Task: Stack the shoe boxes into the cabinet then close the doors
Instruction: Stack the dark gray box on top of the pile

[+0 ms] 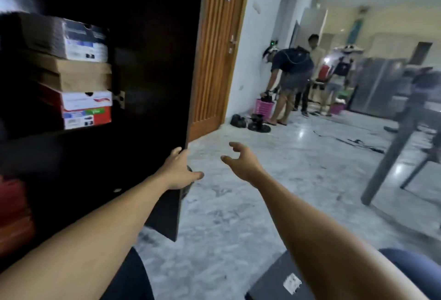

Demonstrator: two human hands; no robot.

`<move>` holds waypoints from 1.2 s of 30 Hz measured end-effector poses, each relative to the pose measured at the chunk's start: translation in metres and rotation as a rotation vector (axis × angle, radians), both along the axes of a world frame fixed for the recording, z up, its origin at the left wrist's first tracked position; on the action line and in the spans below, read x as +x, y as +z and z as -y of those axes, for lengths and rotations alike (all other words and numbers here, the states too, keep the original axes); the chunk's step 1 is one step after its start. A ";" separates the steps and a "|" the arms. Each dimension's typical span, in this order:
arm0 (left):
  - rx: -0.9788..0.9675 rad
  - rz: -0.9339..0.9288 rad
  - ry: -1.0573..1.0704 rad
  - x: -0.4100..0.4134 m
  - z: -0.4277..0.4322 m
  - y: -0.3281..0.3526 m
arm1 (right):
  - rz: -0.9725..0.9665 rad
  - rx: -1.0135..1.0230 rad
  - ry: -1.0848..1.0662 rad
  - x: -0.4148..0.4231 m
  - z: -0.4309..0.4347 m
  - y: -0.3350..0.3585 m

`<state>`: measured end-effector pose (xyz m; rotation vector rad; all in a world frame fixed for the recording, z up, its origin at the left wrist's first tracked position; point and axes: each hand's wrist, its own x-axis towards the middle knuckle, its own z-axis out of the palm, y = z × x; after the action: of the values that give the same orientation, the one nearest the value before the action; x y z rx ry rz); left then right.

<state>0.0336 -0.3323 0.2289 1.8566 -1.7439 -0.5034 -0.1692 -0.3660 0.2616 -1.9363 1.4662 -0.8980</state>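
Shoe boxes (81, 72): we count three stacked on a shelf inside the dark wooden cabinet (35, 138), grey over brown cardboard over red-and-white. One black box with a white label (274, 280) sits beneath our right forearm. Left hand (177, 170) grips the dark cabinet door's (155, 60) edge. Right hand (241, 158) hovers alongside, fingers spread, empty.

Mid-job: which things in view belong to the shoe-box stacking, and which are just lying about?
Job: dark cabinet door, held by left hand; stacked cardboard shoe boxes inside; black labelled box below; open right hand.
Lying about: pink plastic basket; black shoes on floor; grey table leg.
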 end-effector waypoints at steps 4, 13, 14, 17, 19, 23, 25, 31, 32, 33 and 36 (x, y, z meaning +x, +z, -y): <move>0.091 0.020 -0.169 -0.076 0.028 -0.048 | -0.006 0.029 -0.191 -0.077 0.009 -0.026; 0.378 0.017 -0.323 -0.206 0.004 -0.196 | -0.029 0.325 -0.401 -0.239 0.002 -0.164; 0.403 0.021 -0.302 -0.218 -0.002 -0.214 | -0.039 0.364 -0.418 -0.252 0.005 -0.183; 0.504 0.033 -0.233 -0.249 -0.024 -0.263 | -0.064 0.487 -0.422 -0.285 0.010 -0.245; 0.572 0.032 -0.197 -0.268 -0.038 -0.292 | -0.063 0.535 -0.423 -0.302 0.010 -0.283; 0.605 0.043 -0.110 -0.298 -0.055 -0.332 | 0.007 0.569 -0.478 -0.329 0.019 -0.334; 0.568 0.032 -0.068 -0.312 -0.057 -0.347 | -0.006 0.567 -0.483 -0.340 0.028 -0.352; 0.575 0.061 -0.008 -0.323 -0.046 -0.367 | 0.059 0.655 -0.514 -0.352 0.055 -0.373; 0.577 0.057 -0.012 -0.320 -0.043 -0.367 | 0.043 0.666 -0.514 -0.351 0.058 -0.374; 0.576 0.061 -0.023 -0.314 -0.039 -0.366 | 0.016 0.672 -0.517 -0.352 0.059 -0.376; 0.566 0.099 -0.069 -0.287 -0.025 -0.364 | -0.145 0.680 -0.542 -0.344 0.051 -0.373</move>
<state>-0.2531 -0.3073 -0.1354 2.2300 -1.8657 -1.0344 -0.5133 -0.4172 -0.1109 -1.1397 2.0912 -0.3694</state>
